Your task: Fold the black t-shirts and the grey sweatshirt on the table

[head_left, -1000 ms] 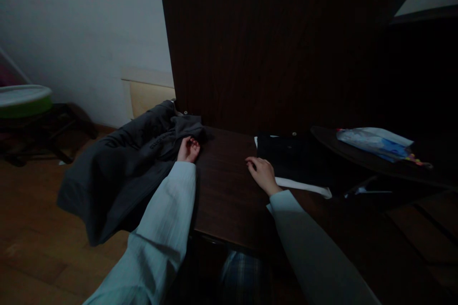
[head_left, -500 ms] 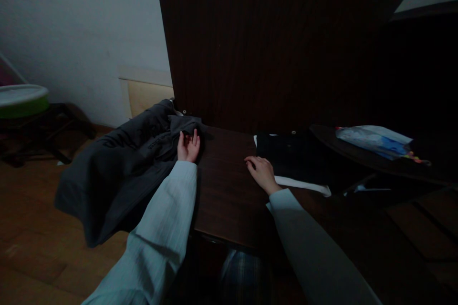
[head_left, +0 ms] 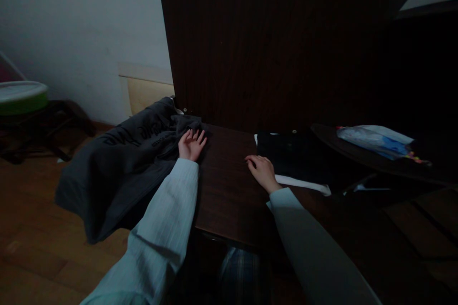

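Note:
A dark grey hooded garment (head_left: 121, 157) lies over the left end of a dark wooden table (head_left: 225, 190) and hangs off its edge. My left hand (head_left: 191, 144) rests flat on the garment's right edge with fingers spread, holding nothing. My right hand (head_left: 262, 170) lies on the table with fingers loosely curled, just left of a folded black cloth (head_left: 296, 157) that sits on a white layer. Nothing shows inside that hand.
A tall dark wood panel (head_left: 272, 43) stands right behind the table. A plastic bag (head_left: 375, 140) lies on a dark rounded surface at right. A green and white basin (head_left: 21, 97) sits on a low stand at far left, above a wooden floor.
My left hand has gone from curled on the garment to flat with fingers spread. The garment's top has been smoothed a little. My right hand has stayed in place.

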Available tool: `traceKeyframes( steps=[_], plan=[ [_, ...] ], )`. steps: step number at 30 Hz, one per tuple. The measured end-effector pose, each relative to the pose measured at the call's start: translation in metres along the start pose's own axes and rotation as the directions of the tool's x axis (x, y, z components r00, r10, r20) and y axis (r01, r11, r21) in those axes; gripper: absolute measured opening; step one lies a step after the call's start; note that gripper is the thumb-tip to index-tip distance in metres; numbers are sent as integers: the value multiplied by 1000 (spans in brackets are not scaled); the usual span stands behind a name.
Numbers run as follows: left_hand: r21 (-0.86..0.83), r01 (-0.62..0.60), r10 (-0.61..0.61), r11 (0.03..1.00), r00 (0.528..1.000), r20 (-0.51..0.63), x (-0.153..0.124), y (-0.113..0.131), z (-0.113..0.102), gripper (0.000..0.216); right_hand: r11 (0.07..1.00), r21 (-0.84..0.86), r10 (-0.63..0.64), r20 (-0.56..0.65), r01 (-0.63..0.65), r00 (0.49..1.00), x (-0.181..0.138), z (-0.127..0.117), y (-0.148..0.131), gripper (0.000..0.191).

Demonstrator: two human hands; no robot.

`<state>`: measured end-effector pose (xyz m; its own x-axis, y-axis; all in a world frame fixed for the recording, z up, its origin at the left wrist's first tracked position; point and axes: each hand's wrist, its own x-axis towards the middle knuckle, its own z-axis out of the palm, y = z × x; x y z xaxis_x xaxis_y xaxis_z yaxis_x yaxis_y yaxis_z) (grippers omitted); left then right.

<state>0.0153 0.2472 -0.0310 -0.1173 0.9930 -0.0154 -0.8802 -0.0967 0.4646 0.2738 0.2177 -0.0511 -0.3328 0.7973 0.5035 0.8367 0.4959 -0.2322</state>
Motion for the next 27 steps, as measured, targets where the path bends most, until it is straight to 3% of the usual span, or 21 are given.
traceKeyframes(
  steps=[7,11,16,24,27],
  plan=[
    [90,32,-30,995,999,-22,2,0,0,12,1000,1,7,-5,-7,1000,0,-2,-2,20],
    [26,32,-31,999,999,-26,0,0,-1,16,1000,-1,8,12,-8,1000,0,-2,-2,20],
    [-120,-56,59,991,998,17,-4,0,-1,17,1000,-10,14,9,-14,1000,0,-2,-2,19],
    [-218,14,-36,976,995,-95,-3,-1,6,20,1000,-14,17,27,-16,999,0,-1,-2,20],
    [-260,20,-71,965,979,-189,-2,-2,9,24,1000,-14,14,30,-14,999,0,-1,-1,20]
  ],
)
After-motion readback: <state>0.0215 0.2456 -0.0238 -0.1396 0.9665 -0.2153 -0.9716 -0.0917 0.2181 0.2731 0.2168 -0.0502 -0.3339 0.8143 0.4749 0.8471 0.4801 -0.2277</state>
